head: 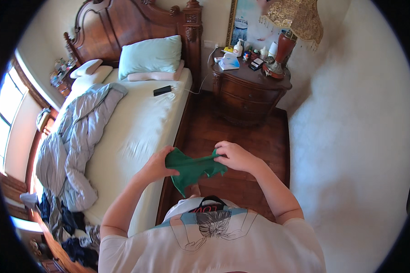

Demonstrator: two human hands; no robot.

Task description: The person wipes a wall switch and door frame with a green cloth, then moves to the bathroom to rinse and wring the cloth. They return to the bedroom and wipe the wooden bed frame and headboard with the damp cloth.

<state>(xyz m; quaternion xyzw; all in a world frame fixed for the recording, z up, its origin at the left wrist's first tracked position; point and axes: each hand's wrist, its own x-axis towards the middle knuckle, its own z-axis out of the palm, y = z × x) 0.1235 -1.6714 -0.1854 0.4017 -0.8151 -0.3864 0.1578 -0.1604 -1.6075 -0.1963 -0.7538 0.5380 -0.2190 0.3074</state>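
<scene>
A green cloth (191, 167) is stretched between my two hands, in front of my body and above the wooden floor. My left hand (160, 165) grips its left side, with the thumb in front of the fabric. At the upper right edge, my right hand (234, 156) pinches the cloth between thumb and fingers. The lower edge hangs loose and looks ragged on the right, with a pointed corner drooping on the left. Part of the cloth behind my left fingers is hidden.
To the left stands a bed (143, 119) with a rumpled grey quilt (78, 126), a pale green pillow (150, 56) and a black phone (162, 90) on a cable. Ahead, a wooden nightstand (247, 92) holds a lamp (283, 51), tissues (229, 63) and bottles. A white wall (348, 136) bounds the right.
</scene>
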